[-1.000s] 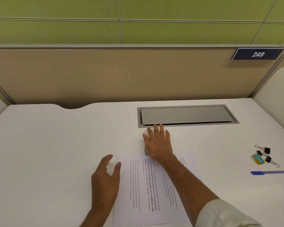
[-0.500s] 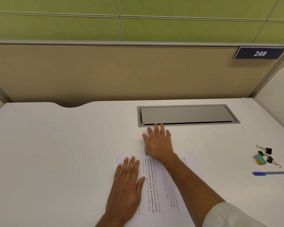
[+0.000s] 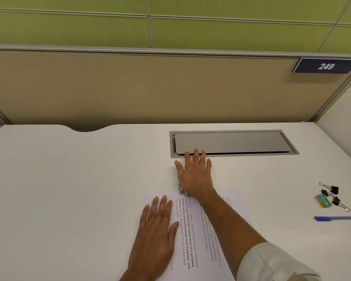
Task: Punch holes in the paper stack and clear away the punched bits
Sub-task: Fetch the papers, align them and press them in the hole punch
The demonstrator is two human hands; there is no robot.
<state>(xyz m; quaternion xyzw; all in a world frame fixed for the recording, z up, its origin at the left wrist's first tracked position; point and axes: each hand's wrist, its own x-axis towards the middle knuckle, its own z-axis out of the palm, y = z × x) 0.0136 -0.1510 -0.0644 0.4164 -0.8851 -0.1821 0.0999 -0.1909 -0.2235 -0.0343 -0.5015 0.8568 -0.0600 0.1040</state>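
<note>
A paper stack (image 3: 193,240) of printed sheets lies on the white worktop (image 3: 69,179), right at the near edge in front of the person. The left hand (image 3: 156,230) lies flat on the stack's left part, fingers straight and close together, palm down, gripping nothing. At the far edge of the stack sits a small metal hole punch (image 3: 181,189), of which only a corner shows. The right hand (image 3: 195,175) covers the rest, palm pressed down on it, fingers straight and fanned apart, the fingertips reaching away from the stack to the rim of a grey hatch (image 3: 231,142) set into the worktop. That forearm crosses over the right side of the stack, a pale sleeve (image 3: 272,262) pushed up toward the elbow. Well off to the right of the stack lie a few black binder clips (image 3: 332,194), a small yellow and blue block (image 3: 323,200) touching them, and a blue pen (image 3: 336,218) just nearer than those. Beyond the stack rises a tan partition (image 3: 130,88) carrying a dark plate (image 3: 325,66) marked 249.
</note>
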